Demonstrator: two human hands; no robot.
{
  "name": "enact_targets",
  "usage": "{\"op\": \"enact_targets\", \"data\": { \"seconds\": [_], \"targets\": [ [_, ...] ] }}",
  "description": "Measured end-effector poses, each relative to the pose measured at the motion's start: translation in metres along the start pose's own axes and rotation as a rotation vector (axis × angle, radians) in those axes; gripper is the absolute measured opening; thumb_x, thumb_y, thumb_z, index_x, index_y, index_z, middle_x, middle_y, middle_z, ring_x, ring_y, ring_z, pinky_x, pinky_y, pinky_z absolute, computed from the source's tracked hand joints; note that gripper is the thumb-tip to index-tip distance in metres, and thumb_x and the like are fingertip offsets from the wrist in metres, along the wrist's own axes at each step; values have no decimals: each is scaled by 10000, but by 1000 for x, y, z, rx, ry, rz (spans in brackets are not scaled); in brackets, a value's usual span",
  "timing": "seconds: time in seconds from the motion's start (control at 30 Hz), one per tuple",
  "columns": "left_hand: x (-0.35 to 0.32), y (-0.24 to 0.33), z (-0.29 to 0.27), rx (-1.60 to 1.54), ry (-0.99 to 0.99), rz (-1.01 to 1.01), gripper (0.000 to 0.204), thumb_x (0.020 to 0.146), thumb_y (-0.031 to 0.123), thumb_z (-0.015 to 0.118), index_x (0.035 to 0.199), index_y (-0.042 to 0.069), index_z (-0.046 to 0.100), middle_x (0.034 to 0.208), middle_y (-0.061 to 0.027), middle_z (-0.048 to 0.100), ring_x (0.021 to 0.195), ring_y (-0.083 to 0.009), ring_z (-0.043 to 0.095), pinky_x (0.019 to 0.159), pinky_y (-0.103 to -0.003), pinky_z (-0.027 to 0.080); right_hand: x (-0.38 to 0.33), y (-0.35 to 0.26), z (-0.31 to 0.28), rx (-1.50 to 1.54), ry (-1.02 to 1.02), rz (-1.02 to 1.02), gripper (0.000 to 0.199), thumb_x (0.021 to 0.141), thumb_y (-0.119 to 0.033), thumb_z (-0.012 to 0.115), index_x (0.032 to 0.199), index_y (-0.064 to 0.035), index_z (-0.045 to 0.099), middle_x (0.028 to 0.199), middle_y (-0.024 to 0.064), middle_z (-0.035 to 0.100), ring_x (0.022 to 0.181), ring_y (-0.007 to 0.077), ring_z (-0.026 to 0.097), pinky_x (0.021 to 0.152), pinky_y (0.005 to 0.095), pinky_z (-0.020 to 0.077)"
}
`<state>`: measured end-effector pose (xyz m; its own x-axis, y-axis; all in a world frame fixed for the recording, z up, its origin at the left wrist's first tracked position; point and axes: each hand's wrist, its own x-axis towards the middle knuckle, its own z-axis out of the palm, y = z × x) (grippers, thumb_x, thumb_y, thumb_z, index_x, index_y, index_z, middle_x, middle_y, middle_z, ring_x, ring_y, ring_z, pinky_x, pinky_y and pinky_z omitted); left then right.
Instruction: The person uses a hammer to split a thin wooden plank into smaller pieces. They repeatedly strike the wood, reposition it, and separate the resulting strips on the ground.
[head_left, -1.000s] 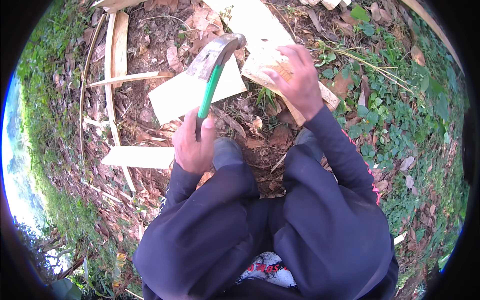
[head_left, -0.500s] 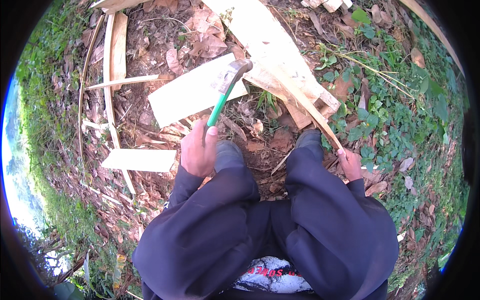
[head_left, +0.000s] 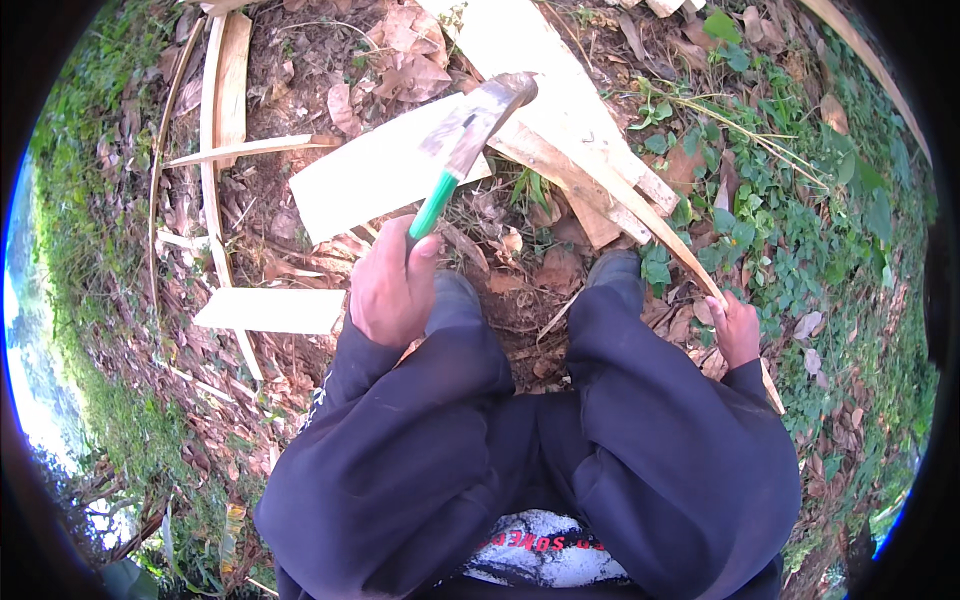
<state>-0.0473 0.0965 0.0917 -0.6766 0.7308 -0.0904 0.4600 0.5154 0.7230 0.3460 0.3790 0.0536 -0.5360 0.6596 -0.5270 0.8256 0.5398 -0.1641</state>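
Observation:
My left hand is closed around the green handle of a machete, its broad metal blade raised and hooked at the tip. The blade overlaps the pale planks in view; whether it touches any wood I cannot tell. In my right hand a long thin wooden strip is pinched. Its far part crosses a thick pale plank, and its near end sticks out past my wrist. Beneath the blade a wide pale board lies on the ground.
Narrow wooden strips and a short pale board lie at the left. Dry leaves cover the soil, with green plants at the right. My shoes stand between the wood and my bent knees.
The machete has risen toward the camera and its blade has swung slightly up and right. My right hand has moved right and a little nearer with the strip, showing more of its near end.

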Motion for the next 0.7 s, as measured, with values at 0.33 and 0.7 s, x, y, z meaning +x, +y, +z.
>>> {"op": "enact_targets", "data": {
  "seconds": [0.33,0.7],
  "targets": [
    [5,13,-6,21,21,57,233,957,203,566,1090,14,543,742,-197,601,646,-385,616,578,-450,476,-1,-9,-2,56,-32,-9,531,936,-510,542,762,-9,562,579,225,518,605,443,542,559,504,402],
    [4,11,4,42,72,206,197,919,179,622,1022,24,558,773,-178,611,619,-356,614,501,-450,468,-9,-15,-9,54,-5,-28,542,931,-522,539,752,-11,563,577,230,515,591,447,533,562,516,389]
  ]
}}
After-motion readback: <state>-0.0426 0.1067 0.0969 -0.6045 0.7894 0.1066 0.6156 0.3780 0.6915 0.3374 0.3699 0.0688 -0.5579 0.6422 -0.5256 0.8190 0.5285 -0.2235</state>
